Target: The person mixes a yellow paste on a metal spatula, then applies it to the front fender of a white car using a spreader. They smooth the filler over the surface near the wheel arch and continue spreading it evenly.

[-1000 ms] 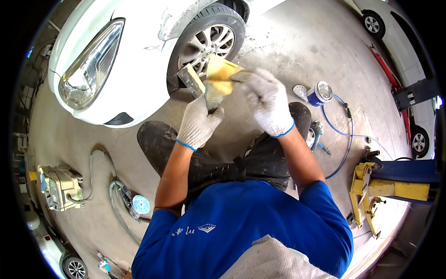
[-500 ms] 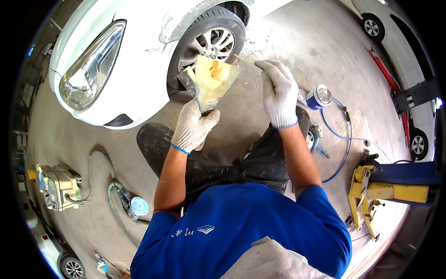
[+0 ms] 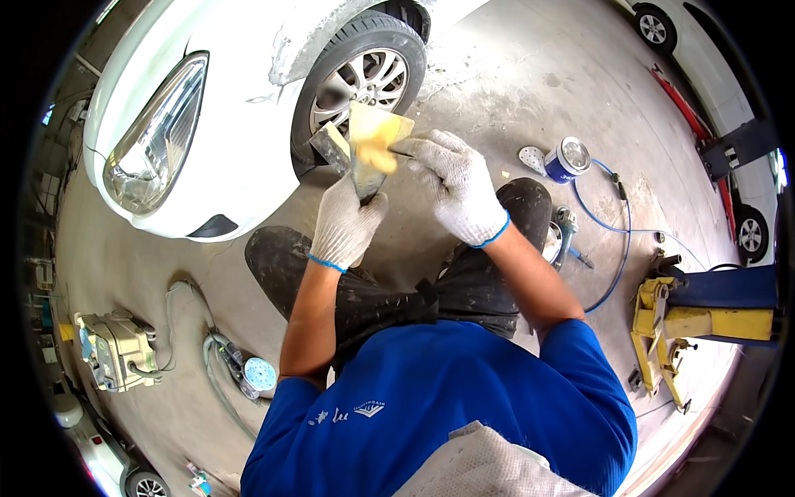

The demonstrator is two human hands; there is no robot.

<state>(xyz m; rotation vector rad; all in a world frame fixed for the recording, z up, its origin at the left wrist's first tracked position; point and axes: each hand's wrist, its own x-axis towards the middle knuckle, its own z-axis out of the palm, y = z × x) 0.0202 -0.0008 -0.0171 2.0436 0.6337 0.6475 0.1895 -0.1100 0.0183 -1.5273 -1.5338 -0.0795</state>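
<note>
My left hand, in a white knit glove with a blue cuff, is closed on a broad putty knife held blade up. Soft yellow filler lies on its blade, blurred by motion. Beside that blade, above the same hand, juts a second dark flat blade with a pale yellow edge; its lower end is hidden. My right hand, gloved alike, pinches a thin spreader seen nearly edge-on, its tip at the filler. Just beyond is a white car's front wheel and fender with grey sanded patches.
A blue-and-white can and a perforated disc stand right of my knee, near an air tool and blue hose. A corded sander and a beige machine sit left. A yellow-blue lift is at right.
My right hand has come left and down, bringing the spreader from beside the putty knife onto its filler. The yellow lump has shifted lower on the blade. My left hand stays nearly in place.
</note>
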